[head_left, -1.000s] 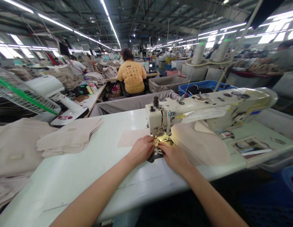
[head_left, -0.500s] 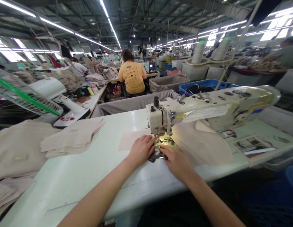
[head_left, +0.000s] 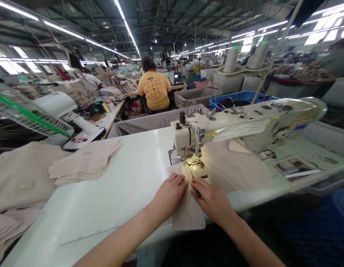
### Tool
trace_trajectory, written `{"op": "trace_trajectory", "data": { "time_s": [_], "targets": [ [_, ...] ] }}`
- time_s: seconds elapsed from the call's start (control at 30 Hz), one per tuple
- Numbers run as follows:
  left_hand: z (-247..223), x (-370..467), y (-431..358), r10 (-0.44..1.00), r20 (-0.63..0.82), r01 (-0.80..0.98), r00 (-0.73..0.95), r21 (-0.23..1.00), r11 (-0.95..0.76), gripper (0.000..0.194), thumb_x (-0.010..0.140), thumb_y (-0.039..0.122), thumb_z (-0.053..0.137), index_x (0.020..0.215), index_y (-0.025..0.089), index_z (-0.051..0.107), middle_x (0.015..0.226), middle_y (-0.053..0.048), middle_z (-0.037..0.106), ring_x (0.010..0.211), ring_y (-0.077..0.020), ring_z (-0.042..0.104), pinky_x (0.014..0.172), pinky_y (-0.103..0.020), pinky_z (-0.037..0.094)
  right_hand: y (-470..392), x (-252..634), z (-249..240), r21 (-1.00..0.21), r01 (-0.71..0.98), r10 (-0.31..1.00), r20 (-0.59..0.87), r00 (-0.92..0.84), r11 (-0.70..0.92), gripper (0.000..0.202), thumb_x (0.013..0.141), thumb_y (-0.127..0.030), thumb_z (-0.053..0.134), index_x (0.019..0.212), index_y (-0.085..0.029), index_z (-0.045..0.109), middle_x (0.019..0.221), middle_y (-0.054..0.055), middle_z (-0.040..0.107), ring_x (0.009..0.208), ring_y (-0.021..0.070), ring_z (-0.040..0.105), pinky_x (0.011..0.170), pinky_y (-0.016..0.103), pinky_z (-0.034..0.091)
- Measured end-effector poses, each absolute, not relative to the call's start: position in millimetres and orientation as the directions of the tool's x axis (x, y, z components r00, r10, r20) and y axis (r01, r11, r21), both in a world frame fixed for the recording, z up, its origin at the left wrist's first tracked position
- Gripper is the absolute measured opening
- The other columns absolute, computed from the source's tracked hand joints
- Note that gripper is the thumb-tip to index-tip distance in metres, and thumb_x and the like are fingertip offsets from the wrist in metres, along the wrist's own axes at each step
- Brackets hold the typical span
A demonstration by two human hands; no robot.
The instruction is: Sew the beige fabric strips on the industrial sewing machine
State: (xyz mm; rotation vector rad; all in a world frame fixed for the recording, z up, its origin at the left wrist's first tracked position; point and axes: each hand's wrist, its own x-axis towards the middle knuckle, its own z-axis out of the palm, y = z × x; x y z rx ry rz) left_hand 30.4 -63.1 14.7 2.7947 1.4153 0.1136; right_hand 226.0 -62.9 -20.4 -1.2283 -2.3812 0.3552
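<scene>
A narrow beige fabric piece [head_left: 188, 218] runs from under the sewing machine's [head_left: 185, 139] presser foot towards me, its near end hanging over the table edge. My left hand [head_left: 170, 194] lies on its left part with fingers curled and pressed together at the fabric. Facing it, my right hand [head_left: 213, 200] pinches the right edge of the same piece, just in front of the lit metal needle plate [head_left: 199, 171]. Fingertips of both hands are close to each other and partly hidden. A larger beige fabric panel [head_left: 235, 172] lies to the right under the machine arm.
Stacked beige panels [head_left: 83, 161] lie on the left of the pale table [head_left: 127, 185], beside a bigger fabric pile [head_left: 24, 178]. A white fan [head_left: 58, 107] stands beyond them. A co-worker in a yellow shirt [head_left: 154, 91] sits ahead. Thread cones [head_left: 231, 59] rise behind the machine.
Both hands have drawn back from the needle towards me. The narrow fabric piece, earlier mostly left of and behind the presser foot, now extends in front of it under my hands.
</scene>
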Motion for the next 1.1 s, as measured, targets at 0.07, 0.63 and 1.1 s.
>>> {"op": "trace_trajectory", "data": {
  "time_s": [0.07, 0.63, 1.1],
  "targets": [
    [12.7, 28.4, -62.5, 0.799, 0.076, 0.798, 0.597, 0.044, -0.601, 0.018, 0.098, 0.015, 0.050, 0.111, 0.016, 0.061, 0.108, -0.010, 0.062, 0.101, -0.0256, 0.054, 0.087, -0.038, 0.053, -64.3, 226.0, -21.3, -0.399, 0.715, 0.819, 0.258, -0.513, 0.574, 0.026, 0.094, -0.015, 0.051, 0.114, -0.020, 0.068, 0.127, 0.010, 0.069, 0.099, 0.0212, 0.071, 0.085, 0.030, 0.055],
    [23.2, 19.7, -9.2, 0.835, 0.079, 0.838, 0.544, -0.008, -0.545, 0.019, 0.098, 0.018, 0.049, 0.099, 0.016, 0.067, 0.103, -0.011, 0.065, 0.099, -0.0262, 0.057, 0.083, -0.039, 0.053, -15.4, 209.6, 10.1, -0.303, 0.826, 0.877, 0.094, -0.471, 0.476, 0.022, 0.095, -0.020, 0.055, 0.113, -0.025, 0.068, 0.120, 0.004, 0.065, 0.087, 0.0163, 0.068, 0.070, 0.024, 0.050],
    [-4.0, 12.5, -21.4, 0.832, 0.271, 0.855, 0.483, 0.060, -0.516, 0.041, 0.100, 0.029, 0.048, 0.138, 0.013, 0.052, 0.144, -0.016, 0.055, 0.137, -0.0294, 0.048, 0.111, -0.045, 0.045, -46.1, 224.1, -10.7, -0.314, 0.893, 0.947, 0.132, -0.294, 0.321, 0.028, 0.090, -0.012, 0.056, 0.112, -0.024, 0.068, 0.109, 0.005, 0.072, 0.088, 0.0216, 0.070, 0.071, 0.029, 0.049]
  ]
}}
